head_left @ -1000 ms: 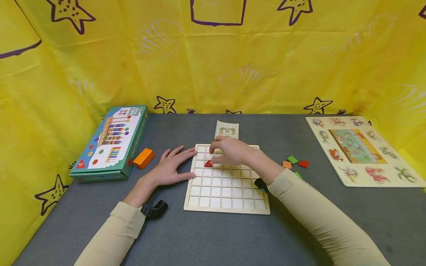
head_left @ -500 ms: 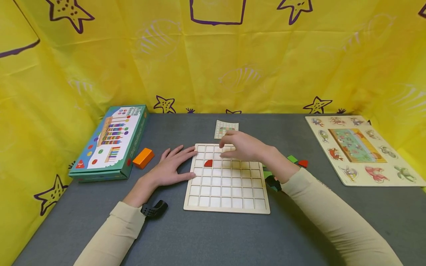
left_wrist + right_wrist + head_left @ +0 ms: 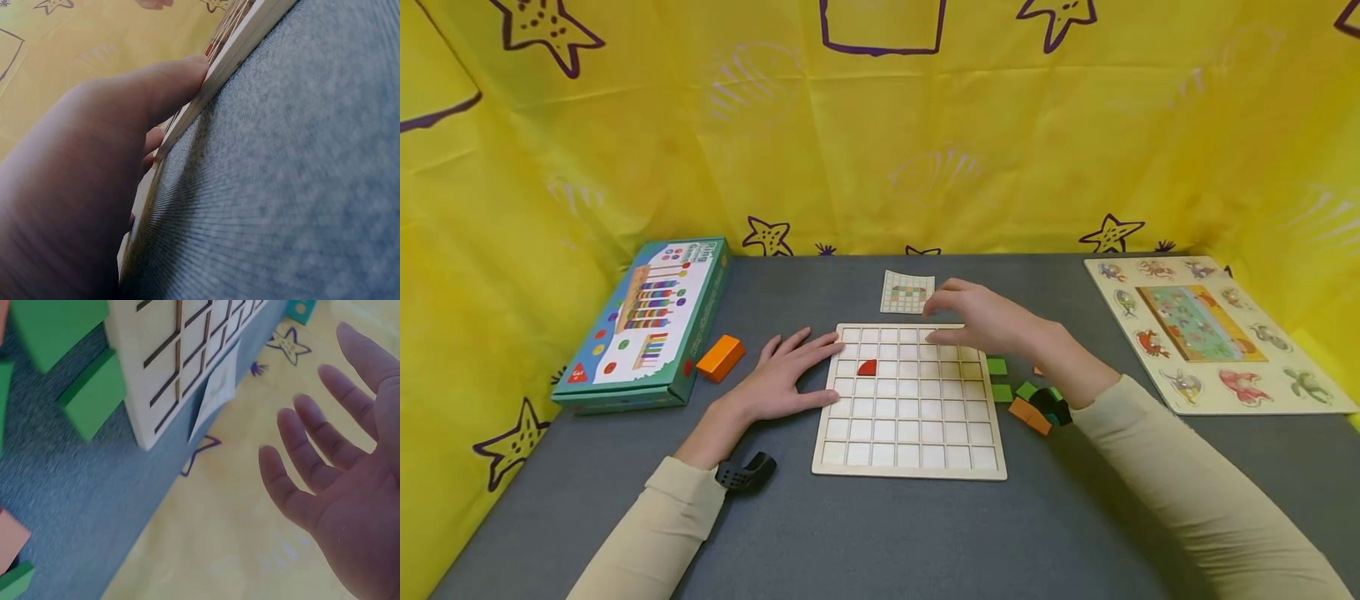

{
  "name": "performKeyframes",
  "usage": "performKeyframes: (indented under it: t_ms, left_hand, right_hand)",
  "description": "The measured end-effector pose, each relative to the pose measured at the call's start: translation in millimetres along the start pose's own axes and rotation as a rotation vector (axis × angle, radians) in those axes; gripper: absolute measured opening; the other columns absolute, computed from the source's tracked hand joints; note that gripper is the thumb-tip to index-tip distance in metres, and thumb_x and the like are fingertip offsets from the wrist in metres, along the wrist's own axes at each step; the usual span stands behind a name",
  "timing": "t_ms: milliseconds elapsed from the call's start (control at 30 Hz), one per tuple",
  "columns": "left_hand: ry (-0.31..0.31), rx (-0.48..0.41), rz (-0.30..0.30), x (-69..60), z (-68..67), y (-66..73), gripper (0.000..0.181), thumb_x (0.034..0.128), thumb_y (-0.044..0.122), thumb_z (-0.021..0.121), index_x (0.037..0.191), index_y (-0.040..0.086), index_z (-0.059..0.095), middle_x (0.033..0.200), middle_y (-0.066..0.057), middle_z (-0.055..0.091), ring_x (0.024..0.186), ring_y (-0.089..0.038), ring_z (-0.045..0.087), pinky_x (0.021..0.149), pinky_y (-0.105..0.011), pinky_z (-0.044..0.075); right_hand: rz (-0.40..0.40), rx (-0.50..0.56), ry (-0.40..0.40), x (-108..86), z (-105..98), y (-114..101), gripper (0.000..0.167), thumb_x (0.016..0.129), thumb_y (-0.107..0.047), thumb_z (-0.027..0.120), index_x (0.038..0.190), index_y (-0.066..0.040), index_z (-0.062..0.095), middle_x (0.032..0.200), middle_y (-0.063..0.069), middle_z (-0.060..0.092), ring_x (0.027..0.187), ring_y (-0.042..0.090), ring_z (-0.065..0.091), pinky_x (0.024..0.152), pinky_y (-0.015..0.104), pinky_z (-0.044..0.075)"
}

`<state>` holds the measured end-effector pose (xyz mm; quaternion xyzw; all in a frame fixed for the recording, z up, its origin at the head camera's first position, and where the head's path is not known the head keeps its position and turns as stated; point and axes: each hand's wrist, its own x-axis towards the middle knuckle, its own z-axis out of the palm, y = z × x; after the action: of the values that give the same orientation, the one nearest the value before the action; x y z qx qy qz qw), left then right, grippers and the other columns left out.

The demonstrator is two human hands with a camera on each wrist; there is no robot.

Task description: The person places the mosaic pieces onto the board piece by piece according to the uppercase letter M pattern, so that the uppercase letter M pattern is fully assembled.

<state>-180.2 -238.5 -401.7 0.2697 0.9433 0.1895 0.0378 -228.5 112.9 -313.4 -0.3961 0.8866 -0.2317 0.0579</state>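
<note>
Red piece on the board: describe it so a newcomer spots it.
On the grey table lies a pale gridded board. Third row from the far edge, second cell from the left: the quarter-round red piece. No other coloured piece shows on the board; green pieces lie right of it.

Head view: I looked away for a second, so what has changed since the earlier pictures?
The right hand moved right across the grid board, away from the red piece, uncovering green pieces beside the board. The red piece stayed put; the left hand stayed at the board's left edge.
</note>
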Motion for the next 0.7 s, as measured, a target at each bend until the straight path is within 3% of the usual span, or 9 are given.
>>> performKeyframes:
  t_ms: [700]
  left_hand:
    - [0.003, -0.015, 0.009, -0.8, -1.3, 0.2, 0.08, 0.0917, 0.062, 0.062, 0.159, 0.026, 0.038, 0.164, 0.005, 0.027, 0.152, -0.034, 0.012, 0.113, -0.065, -0.002]
  right_hand:
    - [0.081, -0.034, 0.06, -38.5, -16.8, 22.7, 0.032, 0.094, -0.021, 0.075, 0.121, -0.004, 0.069, 0.123, 0.015, 0.058, 0.113, 0.036, 0.057, 0.092, 0.05, 0.047]
